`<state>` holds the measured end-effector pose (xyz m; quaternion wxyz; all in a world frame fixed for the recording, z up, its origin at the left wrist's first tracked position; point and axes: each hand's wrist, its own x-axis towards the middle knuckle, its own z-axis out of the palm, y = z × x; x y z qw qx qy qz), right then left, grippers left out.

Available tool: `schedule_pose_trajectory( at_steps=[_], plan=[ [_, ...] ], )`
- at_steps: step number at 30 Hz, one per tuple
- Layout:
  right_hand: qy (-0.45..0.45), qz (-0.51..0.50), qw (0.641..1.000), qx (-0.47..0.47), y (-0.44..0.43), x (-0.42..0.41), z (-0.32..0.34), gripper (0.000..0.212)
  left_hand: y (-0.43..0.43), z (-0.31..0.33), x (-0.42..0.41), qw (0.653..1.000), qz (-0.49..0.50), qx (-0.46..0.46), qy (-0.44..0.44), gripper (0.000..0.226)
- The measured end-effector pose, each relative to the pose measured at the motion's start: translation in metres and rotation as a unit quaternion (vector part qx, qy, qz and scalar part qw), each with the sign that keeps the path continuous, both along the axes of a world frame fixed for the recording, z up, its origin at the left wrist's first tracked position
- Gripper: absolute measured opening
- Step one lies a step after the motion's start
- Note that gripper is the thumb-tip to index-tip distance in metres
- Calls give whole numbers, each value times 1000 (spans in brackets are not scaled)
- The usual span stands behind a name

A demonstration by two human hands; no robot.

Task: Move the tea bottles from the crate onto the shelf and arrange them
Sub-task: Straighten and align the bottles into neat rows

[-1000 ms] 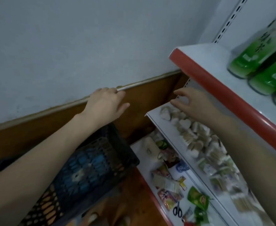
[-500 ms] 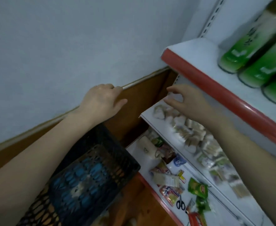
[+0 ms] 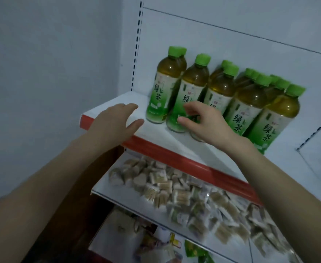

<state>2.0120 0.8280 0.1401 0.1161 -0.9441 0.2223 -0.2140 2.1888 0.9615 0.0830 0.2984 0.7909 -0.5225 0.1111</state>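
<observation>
Tea bottles (image 3: 231, 95): a tight cluster with green caps and green labels stands on the top shelf (image 3: 156, 130), right of centre in the frame, against the white back panel. The shelf is white with a red front strip. Left hand (image 3: 116, 122): centre left of the frame, over the shelf's front left corner, fingers loosely spread, holding nothing. Right hand (image 3: 207, 122): centre of the frame, in front of the lower label of the second bottle from the left (image 3: 192, 82), thumb and forefinger half curled with a wide gap between them; contact with the bottle cannot be confirmed. The leftmost bottle (image 3: 163, 92) stands just beside it, untouched. Lower shelf (image 3: 106, 188): lower centre, strewn with small wrapped packets (image 3: 161, 188), blurred. Grey wall (image 3: 51, 73) fills the left of the frame.
</observation>
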Motion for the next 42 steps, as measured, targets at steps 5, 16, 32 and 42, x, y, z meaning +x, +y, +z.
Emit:
schedule_pose_trajectory(
  at_steps=[5, 16, 32, 42],
  plan=[
    [-40, 23, 999, -13, -29, 4, 19, 47, -44, 12, 0, 999, 0, -30, 38, 60],
    [-114, 63, 991, 2, -56, 42, 64, 46, -95, 40, 24, 979, -33, -63, 189, 79],
    [40, -28, 998, 26, -134, 137, 140, 34, -144, 20, 63, 895, -255, -86, 355, 83],
    [128, 6, 992, 19, -149, 154, 139, 29, -154, 10, 72, 880, -268, -89, 382, 84]
  ],
)
